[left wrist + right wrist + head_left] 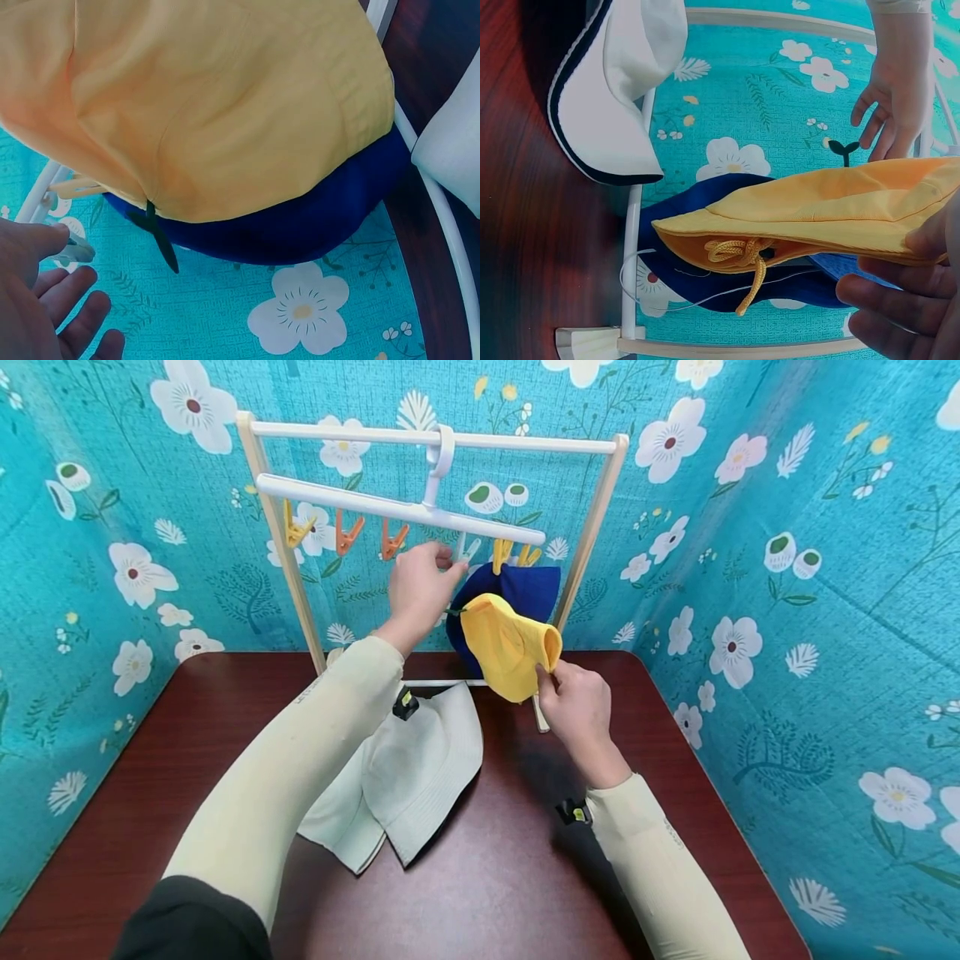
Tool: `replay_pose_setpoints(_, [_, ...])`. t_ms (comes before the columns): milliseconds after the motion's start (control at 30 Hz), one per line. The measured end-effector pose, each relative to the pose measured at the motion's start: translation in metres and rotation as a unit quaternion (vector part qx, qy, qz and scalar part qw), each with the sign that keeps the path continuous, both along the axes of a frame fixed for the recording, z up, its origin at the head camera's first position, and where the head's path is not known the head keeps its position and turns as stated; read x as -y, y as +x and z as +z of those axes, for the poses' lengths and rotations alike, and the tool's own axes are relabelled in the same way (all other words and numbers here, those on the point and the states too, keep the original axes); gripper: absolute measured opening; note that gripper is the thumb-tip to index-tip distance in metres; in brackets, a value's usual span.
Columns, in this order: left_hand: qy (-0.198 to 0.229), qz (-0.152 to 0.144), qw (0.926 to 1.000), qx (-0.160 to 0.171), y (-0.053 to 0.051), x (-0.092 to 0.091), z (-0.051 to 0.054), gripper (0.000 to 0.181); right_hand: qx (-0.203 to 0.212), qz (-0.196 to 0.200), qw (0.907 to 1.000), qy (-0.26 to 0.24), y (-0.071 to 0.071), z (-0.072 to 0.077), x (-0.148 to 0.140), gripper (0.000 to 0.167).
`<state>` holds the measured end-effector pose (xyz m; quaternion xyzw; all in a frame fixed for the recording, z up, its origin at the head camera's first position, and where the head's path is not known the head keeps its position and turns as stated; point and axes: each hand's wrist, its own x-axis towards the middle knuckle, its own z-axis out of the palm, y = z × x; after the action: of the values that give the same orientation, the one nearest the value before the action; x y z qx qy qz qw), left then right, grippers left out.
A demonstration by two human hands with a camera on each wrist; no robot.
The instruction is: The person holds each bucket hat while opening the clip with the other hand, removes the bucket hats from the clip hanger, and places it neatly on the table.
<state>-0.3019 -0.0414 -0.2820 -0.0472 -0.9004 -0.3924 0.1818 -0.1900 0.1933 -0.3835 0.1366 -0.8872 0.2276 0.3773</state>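
My right hand (581, 703) pinches the brim of a yellow bucket hat (501, 647), thumb on one side and fingers on the other. The right wrist view shows a knotted yellow cord (739, 253) inside it, and a small dark green sprout (844, 152) on its crown. My left hand (423, 583) pinches a pale translucent clip (469, 547) on the white hanger bar (360, 502). Behind the yellow hat, a dark blue hat (534, 589) hangs from yellow clips (501, 556) at the bar's right end.
A wooden rack (588, 527) with a white top rail holds the tilted hanger by its hook (444, 450). Orange clips (348, 533) and a yellow one (297, 529) hang at left. White hats (420, 768) lie on the dark red table (510, 877). Floral curtains surround it.
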Motion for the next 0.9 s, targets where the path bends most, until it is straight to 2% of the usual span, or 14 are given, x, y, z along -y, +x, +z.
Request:
replay_pose_setpoints(367, [-0.009,-0.018,0.9997,-0.015,0.017,0.016,-0.007,0.044,-0.026,0.010,0.9996,-0.001,0.004,0.003,-0.003,0.030])
replay_pose_setpoints(500, [-0.010,-0.027,0.9993,-0.024,0.027,0.021,-0.008,0.045,-0.027,0.012,0.9996,0.000,0.004,0.003,-0.004,0.028])
replay_pose_setpoints(900, [0.008,-0.069,0.9973,-0.023,0.057,0.033,-0.010,0.046,-0.034,0.021,0.9992,0.006,0.008,0.004,-0.006,0.020])
